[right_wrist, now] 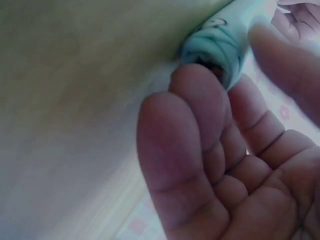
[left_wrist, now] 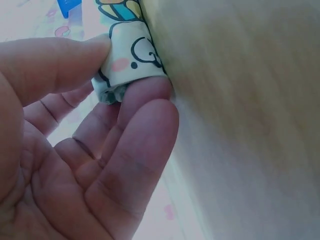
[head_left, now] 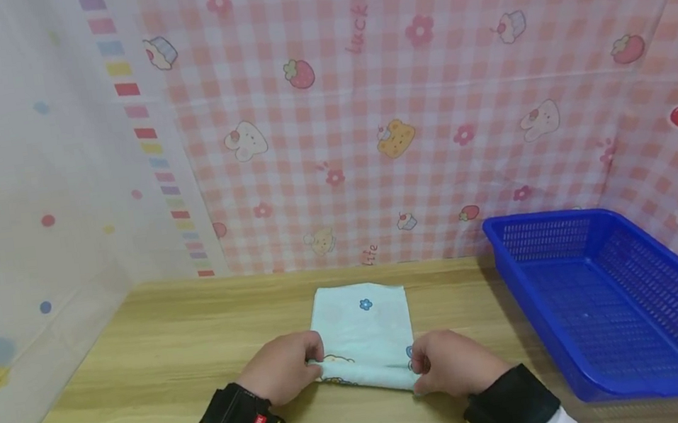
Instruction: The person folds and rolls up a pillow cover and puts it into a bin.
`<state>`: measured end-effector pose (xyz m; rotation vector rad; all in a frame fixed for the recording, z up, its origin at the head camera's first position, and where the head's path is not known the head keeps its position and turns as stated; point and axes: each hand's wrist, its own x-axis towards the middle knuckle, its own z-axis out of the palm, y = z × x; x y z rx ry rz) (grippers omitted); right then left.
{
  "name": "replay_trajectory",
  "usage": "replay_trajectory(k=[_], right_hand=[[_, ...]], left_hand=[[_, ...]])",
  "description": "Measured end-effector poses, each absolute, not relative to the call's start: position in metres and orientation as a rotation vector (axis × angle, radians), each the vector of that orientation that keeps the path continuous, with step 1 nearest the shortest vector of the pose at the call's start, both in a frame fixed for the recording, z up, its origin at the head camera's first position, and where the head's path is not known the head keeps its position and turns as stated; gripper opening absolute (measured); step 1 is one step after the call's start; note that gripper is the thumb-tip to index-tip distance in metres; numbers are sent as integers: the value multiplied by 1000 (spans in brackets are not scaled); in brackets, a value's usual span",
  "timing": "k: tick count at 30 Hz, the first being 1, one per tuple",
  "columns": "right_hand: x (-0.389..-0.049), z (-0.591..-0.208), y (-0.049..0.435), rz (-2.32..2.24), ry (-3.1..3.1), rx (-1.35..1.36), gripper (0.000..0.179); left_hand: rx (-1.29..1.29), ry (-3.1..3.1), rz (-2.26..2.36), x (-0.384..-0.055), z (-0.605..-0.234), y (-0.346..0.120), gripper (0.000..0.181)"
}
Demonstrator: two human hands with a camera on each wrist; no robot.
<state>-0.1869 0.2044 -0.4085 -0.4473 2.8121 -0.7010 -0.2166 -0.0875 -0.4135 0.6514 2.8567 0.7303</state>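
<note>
A pale mint cloth [head_left: 363,322] printed with a blue flower and cartoon figures lies on the table. Its near edge is rolled into a narrow tube, while the far part is flat. My left hand [head_left: 282,367] pinches the left end of the roll [left_wrist: 131,57]; in the left wrist view the thumb presses one side and fingertips sit under the end. At the right end, my right hand [head_left: 458,361] holds the roll between thumb and curled fingers. The right wrist view shows the spiral layers of the cloth [right_wrist: 220,47] beside those fingertips.
A blue plastic basket [head_left: 550,326] with mesh walls stands on the right of the wooden table [head_left: 199,323]. Behind the table hangs a pink checked sheet [head_left: 361,187], and a white printed sheet [head_left: 63,262] hangs at the left. Black straps [head_left: 512,403] wrap both wrists.
</note>
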Motion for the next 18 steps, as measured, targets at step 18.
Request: replay_trajectory(k=[18], right_hand=[[-185, -412, 200, -581, 2841, -554, 21]], left_hand=[[726, 2837, 650, -218, -413, -89, 27]])
